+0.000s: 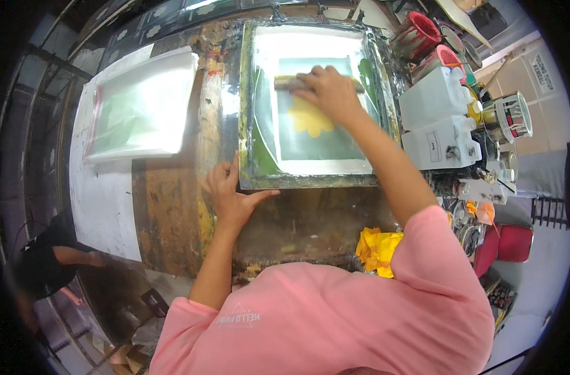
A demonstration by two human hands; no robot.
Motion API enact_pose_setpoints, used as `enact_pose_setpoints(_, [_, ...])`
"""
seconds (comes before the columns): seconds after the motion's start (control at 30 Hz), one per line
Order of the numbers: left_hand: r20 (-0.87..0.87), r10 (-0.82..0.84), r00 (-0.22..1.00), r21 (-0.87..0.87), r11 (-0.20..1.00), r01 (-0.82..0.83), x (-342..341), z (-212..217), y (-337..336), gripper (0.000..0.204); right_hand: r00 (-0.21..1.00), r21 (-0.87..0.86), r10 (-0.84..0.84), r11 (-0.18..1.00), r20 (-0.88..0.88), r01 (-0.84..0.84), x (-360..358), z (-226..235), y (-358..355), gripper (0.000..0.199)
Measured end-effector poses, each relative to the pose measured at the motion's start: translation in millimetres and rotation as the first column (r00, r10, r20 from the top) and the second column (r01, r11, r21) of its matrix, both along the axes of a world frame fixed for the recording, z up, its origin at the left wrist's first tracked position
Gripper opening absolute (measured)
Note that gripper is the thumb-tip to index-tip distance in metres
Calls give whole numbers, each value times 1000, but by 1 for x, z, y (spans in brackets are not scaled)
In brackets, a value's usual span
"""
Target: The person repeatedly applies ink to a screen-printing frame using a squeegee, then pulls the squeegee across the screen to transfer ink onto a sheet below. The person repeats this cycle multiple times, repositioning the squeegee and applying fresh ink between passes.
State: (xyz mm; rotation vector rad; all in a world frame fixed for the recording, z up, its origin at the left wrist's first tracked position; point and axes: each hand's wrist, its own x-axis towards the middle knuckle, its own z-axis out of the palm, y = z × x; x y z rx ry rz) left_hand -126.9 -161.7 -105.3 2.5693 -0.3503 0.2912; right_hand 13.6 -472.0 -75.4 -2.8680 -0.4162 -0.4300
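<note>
Head view, and past the stacked sheets the left hand spreads wide, empty, against the near-left corner of the screen frame, while the squeegee, just beyond a yellow flower shape, sits clasped in the right hand.

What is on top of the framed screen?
The right hand holds a squeegee across the framed screen; part of a yellow flower shape shows nearer the person. Whatever lies directly beneath hand and squeegee is covered.
</note>
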Motion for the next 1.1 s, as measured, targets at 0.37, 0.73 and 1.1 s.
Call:
enact_pose_setpoints(0.37, [74,-62,995,-106,992,70,9,-5,1,121,1000,-56,4,998,9,-4,80,8,-20,50])
enact_pose_setpoints(0.73, [39,-43,998,-140,989,48,3,-3,0,114,981,-93,15,995,-194,-34,-151,51,34,46])
enact_pose_setpoints(1.1, [128,-57,990,-853,503,139,38,100,-45,93,866,-84,-10,995,499,59,-111,175,37,33])
